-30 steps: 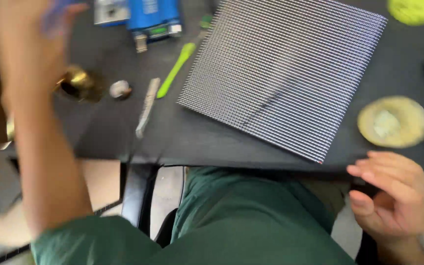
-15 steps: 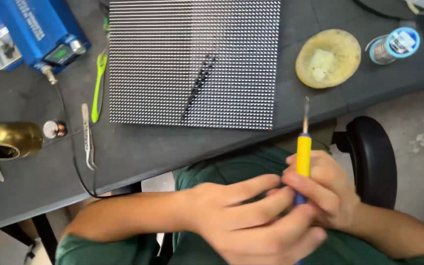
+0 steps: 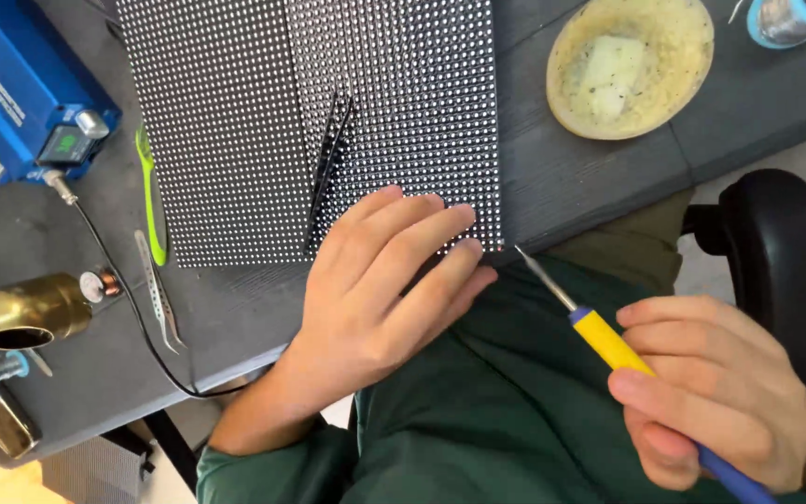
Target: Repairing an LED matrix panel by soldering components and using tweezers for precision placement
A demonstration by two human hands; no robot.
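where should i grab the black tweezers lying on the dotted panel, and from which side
Best taken at the joined near end of the black tweezers, close to the left hand. They lie flat on the dotted panel, tips pointing away, so pinch across the thin arms from above, coming from the near edge; the flat pose leaves no room underneath.

On the dark table (image 3: 599, 177) to my left sat a blue box-shaped unit (image 3: 20, 98) with a cable (image 3: 132, 317) running from it. Near it lay a green plastic tool (image 3: 149, 191), metal tweezers (image 3: 156, 294) and a brass holder (image 3: 30, 313). A round yellowish sponge dish (image 3: 632, 65) lay toward my right.
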